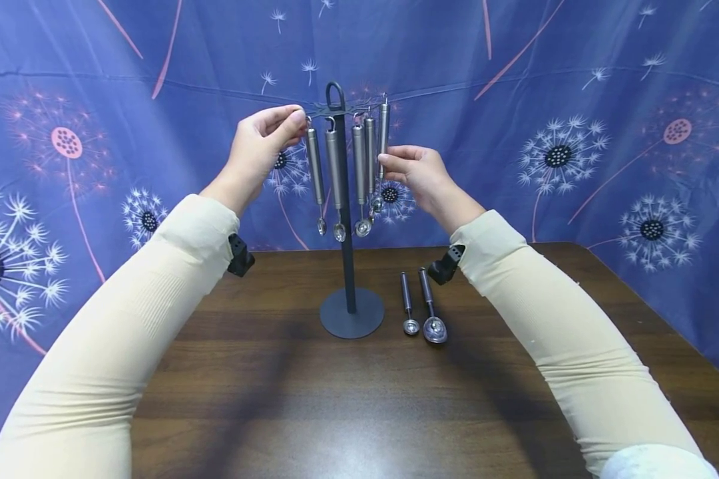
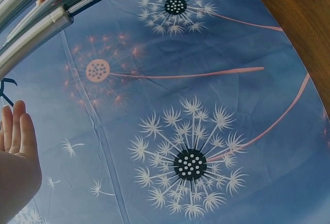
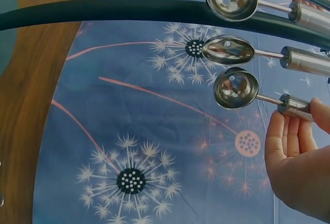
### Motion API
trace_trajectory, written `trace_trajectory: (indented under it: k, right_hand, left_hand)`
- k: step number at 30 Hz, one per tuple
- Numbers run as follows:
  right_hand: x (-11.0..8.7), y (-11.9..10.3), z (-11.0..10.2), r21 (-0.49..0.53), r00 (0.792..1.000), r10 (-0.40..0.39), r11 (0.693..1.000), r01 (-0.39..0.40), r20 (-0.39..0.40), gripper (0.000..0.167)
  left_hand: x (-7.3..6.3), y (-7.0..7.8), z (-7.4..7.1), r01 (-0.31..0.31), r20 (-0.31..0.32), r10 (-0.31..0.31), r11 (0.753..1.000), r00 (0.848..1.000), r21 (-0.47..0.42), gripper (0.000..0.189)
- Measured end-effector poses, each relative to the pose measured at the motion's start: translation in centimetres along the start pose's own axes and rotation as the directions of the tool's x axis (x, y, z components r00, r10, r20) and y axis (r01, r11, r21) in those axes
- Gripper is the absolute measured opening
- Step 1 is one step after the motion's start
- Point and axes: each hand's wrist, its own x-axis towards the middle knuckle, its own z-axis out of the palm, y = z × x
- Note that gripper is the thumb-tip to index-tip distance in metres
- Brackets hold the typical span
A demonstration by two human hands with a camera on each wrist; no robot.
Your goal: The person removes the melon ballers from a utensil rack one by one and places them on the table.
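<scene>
4 spoons (image 1: 360,159) hang, bowls down, from the top of a dark stand (image 1: 359,324) in the head view. The stand is upright on a brown table (image 1: 245,392). The left hand (image 1: 260,145) has its thumb and forefinger brought together and pinches the left edge of the stand's top, beside the leftmost spoon; whether it also touches that spoon's hook cannot be told. The right hand (image 1: 421,174) pinches the lower handle of a 5th spoon, the rightmost spoon (image 1: 384,126), held upright; whether its hook is seated cannot be told. On the table, to the right of the base, lie a small spoon (image 1: 411,326) and a large spoon (image 1: 435,328), side by side. A blue cloth (image 1: 443,60) with dandelion prints hangs behind.

In the left wrist view, the left hand's fingers are grouped near a dark hook; its grip is cut off by the frame edge. Spoon handles cross the upper left corner.

In the right wrist view, 3 bowls face the camera. The right hand's thumb and fingers close on the lowest handle, just behind the neck.
</scene>
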Motion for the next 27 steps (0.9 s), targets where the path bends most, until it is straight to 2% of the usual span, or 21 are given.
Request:
trace_trajectory:
  k: [8, 12, 15, 22, 27]
  right_hand:
    - [0.1, 0.4, -1.0, 0.005, 0.998, 0.010, 1.000, -0.010, -0.068, 0.046]
    - [0.0, 0.7, -1.5, -0.027, 0.994, 0.032, 0.999, -0.035, -0.104, 0.043]
    - [-0.1, 1.1, -1.9, -0.065, 0.992, 0.044, 0.997, -0.052, -0.118, 0.041]
    - [-0.4, 2.2, -2.8, -0.079, 0.987, 0.064, 0.994, -0.076, -0.148, 0.028]
    - [-0.3, 3.3, -3.6, -0.081, 0.981, 0.100, 0.990, -0.115, -0.168, 0.025]
  left_hand:
    - [0.1, -0.2, -0.1, -0.005, 0.000, 0.005, 1.000, 1.000, -0.014, 0.044]
    - [0.2, -0.3, 0.0, -0.009, -0.001, 0.009, 1.000, 1.000, -0.017, 0.045]
    - [0.2, -0.4, 0.0, -0.010, -0.005, 0.010, 0.999, 1.000, -0.037, 0.044]
    - [0.2, -0.4, 0.0, -0.010, -0.004, 0.010, 0.998, 1.000, -0.062, 0.042]
    - [0.1, -0.4, 0.0, -0.010, -0.005, 0.010, 0.998, 1.000, -0.057, 0.043]
